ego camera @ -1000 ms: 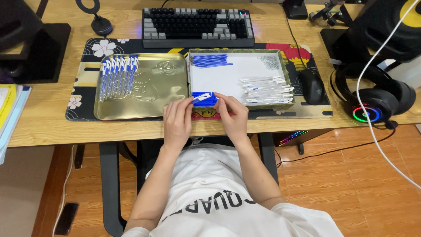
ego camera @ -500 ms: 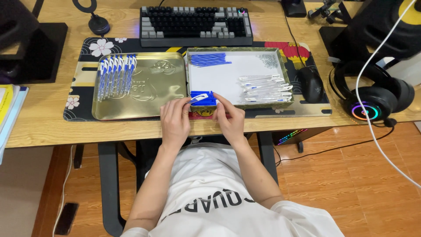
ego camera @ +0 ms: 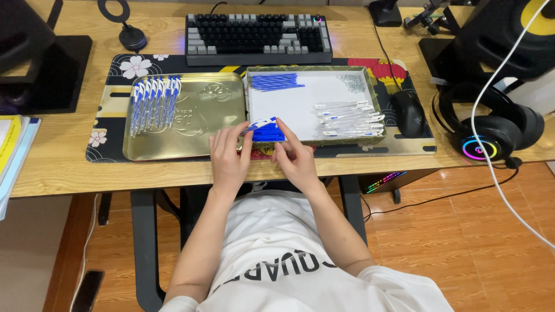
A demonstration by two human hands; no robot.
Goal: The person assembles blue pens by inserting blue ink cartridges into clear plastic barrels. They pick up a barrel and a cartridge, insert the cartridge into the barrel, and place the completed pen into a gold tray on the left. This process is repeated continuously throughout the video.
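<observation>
Bright, even indoor light, sharp focus, soft shadows, faint glare on the gold tray (ego camera: 202, 124).

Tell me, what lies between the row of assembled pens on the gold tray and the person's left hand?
Only bare gold tray lies between the pens and the left hand, as the head view shows.

I am seeing a blue and white pen (ego camera: 261, 123) showing above a bunch of blue caps (ego camera: 269, 136). A gold tray (ego camera: 196, 124) is gleaming under a row of blue and white pens (ego camera: 153, 101). A dark desk mat (ego camera: 110, 115) is showing white flowers and red lanterns. Headphones (ego camera: 491, 130) are glowing in rainbow colours.
</observation>
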